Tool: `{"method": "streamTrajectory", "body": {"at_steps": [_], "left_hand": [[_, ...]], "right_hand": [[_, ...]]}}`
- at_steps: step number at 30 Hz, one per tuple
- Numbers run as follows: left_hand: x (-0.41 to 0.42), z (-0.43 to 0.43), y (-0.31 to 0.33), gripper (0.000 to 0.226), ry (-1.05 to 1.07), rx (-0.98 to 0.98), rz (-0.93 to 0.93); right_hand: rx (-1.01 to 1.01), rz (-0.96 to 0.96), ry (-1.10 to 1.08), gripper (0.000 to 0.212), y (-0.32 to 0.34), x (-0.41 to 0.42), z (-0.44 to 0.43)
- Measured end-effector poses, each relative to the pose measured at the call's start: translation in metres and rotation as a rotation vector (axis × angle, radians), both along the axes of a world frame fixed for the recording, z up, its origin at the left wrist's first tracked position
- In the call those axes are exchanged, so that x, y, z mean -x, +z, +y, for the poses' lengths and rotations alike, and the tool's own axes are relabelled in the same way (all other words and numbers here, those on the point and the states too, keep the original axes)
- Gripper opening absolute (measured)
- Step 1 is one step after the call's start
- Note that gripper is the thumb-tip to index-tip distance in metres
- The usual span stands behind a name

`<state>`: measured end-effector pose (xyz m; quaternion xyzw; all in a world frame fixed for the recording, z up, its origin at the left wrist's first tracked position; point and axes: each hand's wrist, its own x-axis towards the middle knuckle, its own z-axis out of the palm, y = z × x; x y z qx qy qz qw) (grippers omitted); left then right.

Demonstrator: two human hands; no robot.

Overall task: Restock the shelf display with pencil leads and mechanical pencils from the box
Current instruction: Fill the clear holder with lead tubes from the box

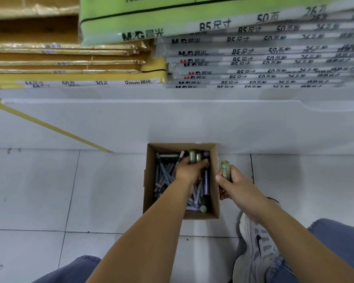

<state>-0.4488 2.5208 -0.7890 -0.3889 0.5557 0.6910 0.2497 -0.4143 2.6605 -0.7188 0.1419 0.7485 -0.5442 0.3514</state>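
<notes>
box (215,190): open cardboard, on the floor (90,190), its far side against the white shelf base (192,123).
pencils (165,176): loose heap inside the box, grey, blue and lilac barrels lying crosswise; they fill the left and near part.
left grip (189,170): reaches down into the box, fingers curled and clamped round two green lead tubes (194,157), whose caps stand up above the knuckles near the far right corner.
right grip (233,184): just outside the box, beside its right wall, fingers and thumb clamped round one green tube (225,168) held upright, cap up; the print on it is too small to read.
shelf above: stacks of wrapped paper packs lying flat. Grey packs (253,58) on the right show B5 and M&G print on their edges, a green pack (172,19) tops them, and yellow packs (70,62) lie at left.
person: crouched over the box, bare forearms, blue jeans (339,233), a white shoe (258,242) on the tiles near the box's near right corner.
floor: pale tiles with dark seams and a few scuff marks.
</notes>
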Motion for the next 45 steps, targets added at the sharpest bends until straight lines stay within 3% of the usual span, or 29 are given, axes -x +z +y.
{"method": "streamTrajectory", "body": {"at_steps": [6, 9, 12, 20, 25, 31, 41, 45], "left_hand": [[-0.019, -0.032, 0.031, 0.021, -0.141, -0.138, 0.03], [-0.026, -0.047, 0.062, 0.026, -0.202, -0.222, 0.112], [-0.031, -0.054, 0.103, 0.027, -0.26, -0.237, 0.233], [-0.044, -0.074, 0.242, 0.048, -0.377, -0.083, 0.522], [-0.051, -0.087, 0.321, 0.039, -0.343, -0.003, 0.662], [-0.048, -0.091, 0.389, 0.028, -0.3, 0.004, 0.81], [-0.005, -0.101, 0.459, 0.021, -0.14, 0.064, 1.072], [0.009, -0.108, 0.468, 0.021, -0.014, 0.093, 1.163]], "right_hand": [[0.001, 0.008, -0.028, 0.005, 0.002, 0.0, 0.003], [0.053, 0.056, -0.168, 0.024, 0.021, 0.002, -0.003], [0.166, 0.177, -0.263, 0.015, 0.046, 0.008, -0.014], [0.251, 0.541, -0.061, 0.022, 0.167, 0.014, -0.031], [0.295, 0.696, 0.007, 0.02, 0.248, 0.015, -0.042], [0.405, 0.896, 0.025, 0.034, 0.333, 0.013, -0.055], [0.323, 1.28, -0.001, 0.035, 0.435, 0.06, -0.054], [0.132, 1.479, 0.02, 0.043, 0.484, 0.104, -0.055]]}}
